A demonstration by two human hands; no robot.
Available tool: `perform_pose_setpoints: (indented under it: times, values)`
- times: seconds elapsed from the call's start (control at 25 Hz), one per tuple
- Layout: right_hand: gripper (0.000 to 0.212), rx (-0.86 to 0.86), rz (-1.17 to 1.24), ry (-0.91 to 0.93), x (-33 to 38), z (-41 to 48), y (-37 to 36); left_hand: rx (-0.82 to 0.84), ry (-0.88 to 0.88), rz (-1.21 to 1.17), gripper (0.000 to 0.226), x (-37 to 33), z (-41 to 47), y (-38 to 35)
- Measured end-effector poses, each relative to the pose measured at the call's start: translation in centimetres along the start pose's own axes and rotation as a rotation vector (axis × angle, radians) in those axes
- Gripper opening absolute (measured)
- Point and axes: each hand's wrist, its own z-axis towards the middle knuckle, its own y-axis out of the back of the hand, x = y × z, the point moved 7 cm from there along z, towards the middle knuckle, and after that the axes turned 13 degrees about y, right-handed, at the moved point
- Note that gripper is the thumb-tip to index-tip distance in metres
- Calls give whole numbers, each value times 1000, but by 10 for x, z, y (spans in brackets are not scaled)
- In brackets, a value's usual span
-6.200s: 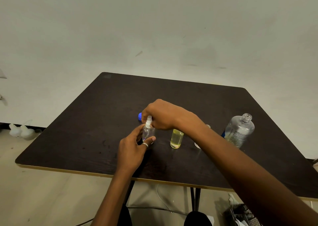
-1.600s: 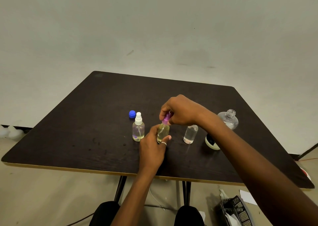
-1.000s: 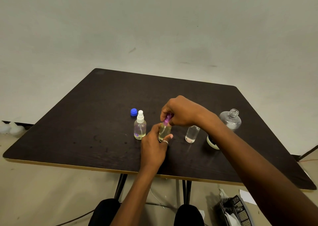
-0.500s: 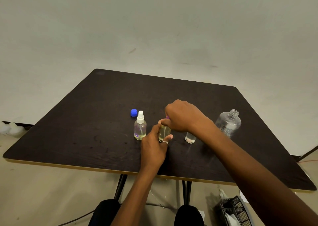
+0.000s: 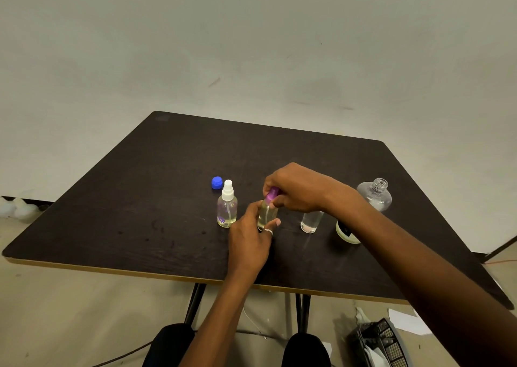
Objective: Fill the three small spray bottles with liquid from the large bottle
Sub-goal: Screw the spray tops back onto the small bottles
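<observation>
On the dark table (image 5: 140,204) my left hand (image 5: 250,238) grips the middle small spray bottle (image 5: 267,212), which holds yellowish liquid. My right hand (image 5: 296,189) pinches its purple spray cap (image 5: 272,194) from above. To the left stands a small bottle (image 5: 227,208) with a white spray cap on and liquid inside. Right of my hands an uncapped small bottle (image 5: 311,222) holds clear liquid, its neck hidden by my wrist. The large clear bottle (image 5: 375,194) stands open at the right, partly behind my forearm.
A blue cap (image 5: 217,183) lies behind the white-capped bottle. A round pale object (image 5: 345,233) with a dark top sits under my right forearm. A black mesh basket (image 5: 377,344) and papers are on the floor at lower right. My knees show below the table's front edge.
Six seconds ago both hands worked on the white-capped bottle; they now hold the middle one. Over the last second my right hand has turned on the purple cap, and the cap shows again.
</observation>
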Motion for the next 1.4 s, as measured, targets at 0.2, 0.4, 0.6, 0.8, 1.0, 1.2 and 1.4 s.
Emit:
perform_pose_setpoints:
  times: [0.2, 0.4, 0.6, 0.8, 1.0, 1.2, 1.4]
  values:
    - [17, -35, -35, -61, -3, 0, -7, -14, 11, 1, 33, 0, 1, 1]
    - [26, -146, -149, -164, -1, -8, -10, -36, 19, -12, 36, 4, 1, 0]
    - [31, -224, -185, -286, 7, -14, -9, -52, 6, 9, 40, 5, 3, -2]
    - [28, -269, -142, -345, 7, -13, -12, -48, -8, 19, 41, 2, 0, 0]
    - [52, -284, 25, -372, -5, -23, -6, -34, -31, -8, 35, -2, -4, 2]
    - [70, -441, 32, -420, -10, -62, 40, 16, 28, -28, 63, -1, -2, -2]
    - [58, -526, 23, -417, -21, -90, 70, -115, 60, 140, 68, -2, -37, 13]
